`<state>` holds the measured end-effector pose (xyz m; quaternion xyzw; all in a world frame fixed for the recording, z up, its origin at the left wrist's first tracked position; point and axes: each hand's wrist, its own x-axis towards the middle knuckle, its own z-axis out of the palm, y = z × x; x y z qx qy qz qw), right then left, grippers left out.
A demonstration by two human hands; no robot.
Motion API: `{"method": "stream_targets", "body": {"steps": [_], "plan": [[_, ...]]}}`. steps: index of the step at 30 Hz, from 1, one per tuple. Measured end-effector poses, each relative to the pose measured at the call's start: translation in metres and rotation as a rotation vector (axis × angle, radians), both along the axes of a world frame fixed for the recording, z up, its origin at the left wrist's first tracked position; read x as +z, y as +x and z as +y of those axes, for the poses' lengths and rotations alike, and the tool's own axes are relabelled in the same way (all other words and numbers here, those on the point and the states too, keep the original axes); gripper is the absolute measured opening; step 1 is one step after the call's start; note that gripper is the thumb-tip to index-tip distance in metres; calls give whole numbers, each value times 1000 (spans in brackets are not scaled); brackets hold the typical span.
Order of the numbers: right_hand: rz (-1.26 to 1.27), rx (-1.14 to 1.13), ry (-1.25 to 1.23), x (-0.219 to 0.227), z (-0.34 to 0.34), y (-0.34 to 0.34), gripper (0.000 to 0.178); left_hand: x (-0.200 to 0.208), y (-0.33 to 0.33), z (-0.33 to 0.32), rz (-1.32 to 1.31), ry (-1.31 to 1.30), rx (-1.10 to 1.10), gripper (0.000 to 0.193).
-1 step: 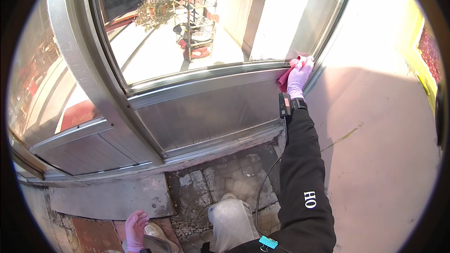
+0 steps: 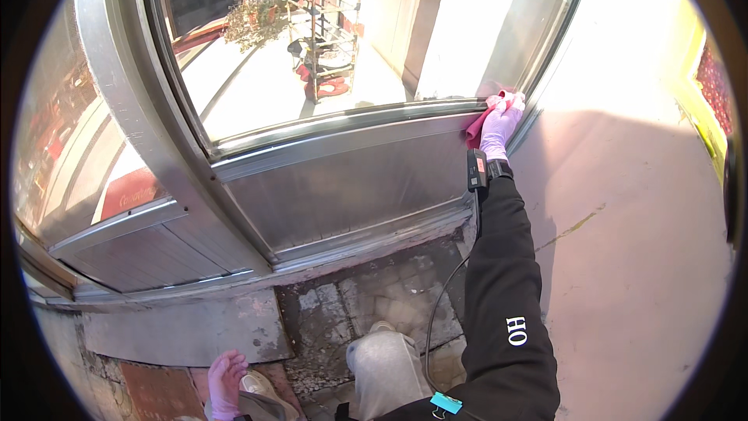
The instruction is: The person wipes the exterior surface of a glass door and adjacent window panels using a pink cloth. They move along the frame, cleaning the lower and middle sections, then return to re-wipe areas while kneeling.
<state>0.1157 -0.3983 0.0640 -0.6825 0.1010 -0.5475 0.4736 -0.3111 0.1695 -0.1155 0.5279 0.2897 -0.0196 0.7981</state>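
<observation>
My right hand (image 2: 500,126), in a thin pink-purple glove, is closed on a pink cloth (image 2: 477,129). It presses the cloth into the lower right corner of a glass pane (image 2: 389,70), where the pane meets its metal frame (image 2: 343,126). Part of the cloth hangs over the frame's lower rail beside my wrist. Low on the left, my left hand (image 2: 226,380), gloved in pink, is held near my leg with its fingers loosely extended. Nothing shows in it.
Below the glass is a metal panel (image 2: 351,183), with a stone step (image 2: 187,327) at lower left. A pink wall (image 2: 631,234) stands close on the right. A black cable (image 2: 433,312) runs along my right arm. Behind the glass are a rack (image 2: 331,39) and a potted plant (image 2: 249,0).
My right hand and the cloth have shifted slightly to the right, further into the corner of the frame. My left hand has stayed in place.
</observation>
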Motion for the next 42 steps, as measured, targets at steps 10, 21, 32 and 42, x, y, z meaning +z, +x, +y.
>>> {"method": "stream_targets", "body": {"steps": [10, 21, 32, 42], "plan": [[137, -96, 141, -88, 56, 3, 68, -11, 14, 1, 9, -9, -20, 41], [-119, -237, 136, -93, -42, 48, 49, -10, 13, 4, 67, 65, 5, 42], [240, -82, 900, -313, 143, 2, 47, -19, 35, -12, 116, 77, -81, 46], [-123, 59, 217, -188, 14, 10, 56, -14, 35, -13, 157, 72, -130, 48]]}}
